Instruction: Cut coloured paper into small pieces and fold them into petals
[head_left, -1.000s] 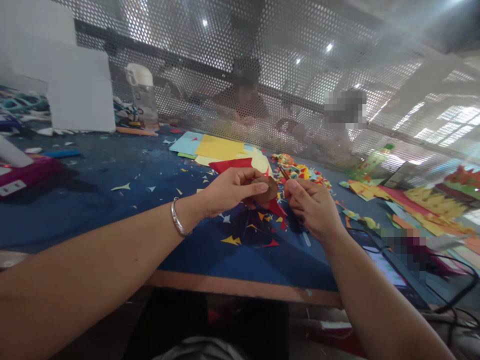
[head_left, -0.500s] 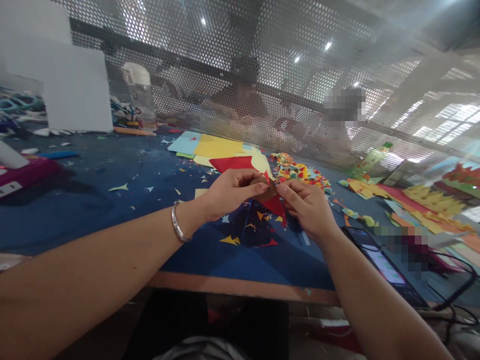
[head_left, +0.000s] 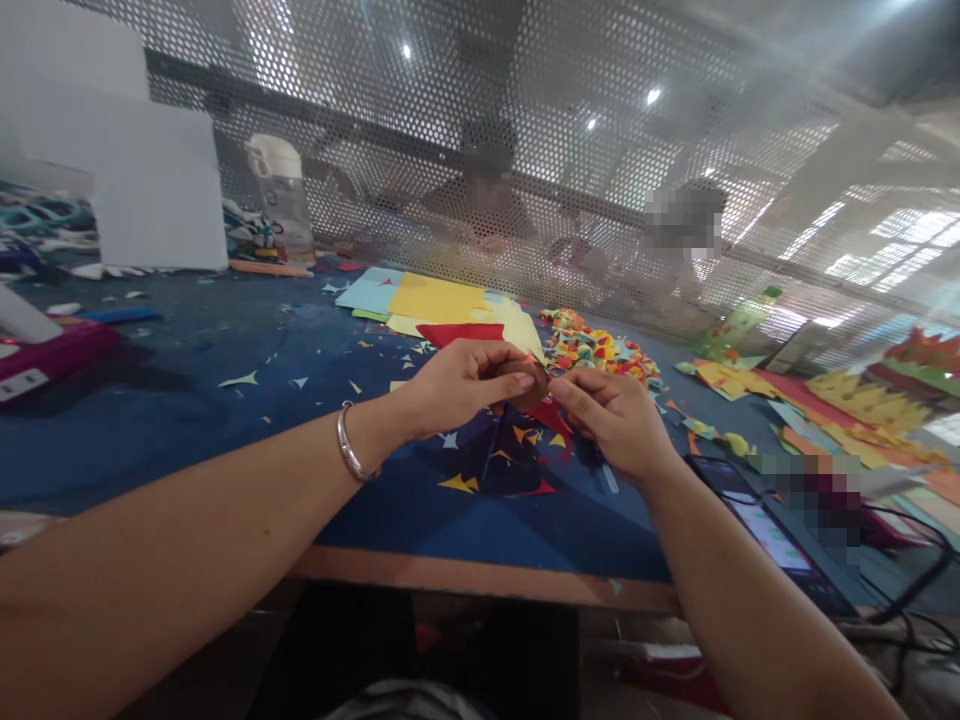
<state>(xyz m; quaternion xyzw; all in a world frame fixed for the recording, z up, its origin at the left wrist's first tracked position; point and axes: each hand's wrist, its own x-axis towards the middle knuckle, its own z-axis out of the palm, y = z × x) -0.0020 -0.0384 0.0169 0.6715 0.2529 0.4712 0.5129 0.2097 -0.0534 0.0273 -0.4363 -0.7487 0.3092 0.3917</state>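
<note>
My left hand (head_left: 457,382), with a silver bangle on the wrist, pinches a small brown paper disc (head_left: 527,385) between thumb and forefinger above the blue table (head_left: 225,400). My right hand (head_left: 611,412) meets it from the right, its thumb and fingertips touching the disc's edge and a red paper piece (head_left: 553,415) that hangs under it. Most of the disc is hidden by my fingers. Small yellow and red paper triangles (head_left: 461,483) lie on the table just below both hands.
Yellow, blue and red paper sheets (head_left: 435,298) lie beyond my hands, with a heap of coloured scraps (head_left: 600,348) to their right. A phone (head_left: 757,520) rests at the right. A water bottle (head_left: 283,195) stands by the perforated screen (head_left: 525,120); people sit behind it.
My right hand has shifted slightly left and closed in on the disc. The red piece is more hidden under my fingers. The view has tilted a little.
</note>
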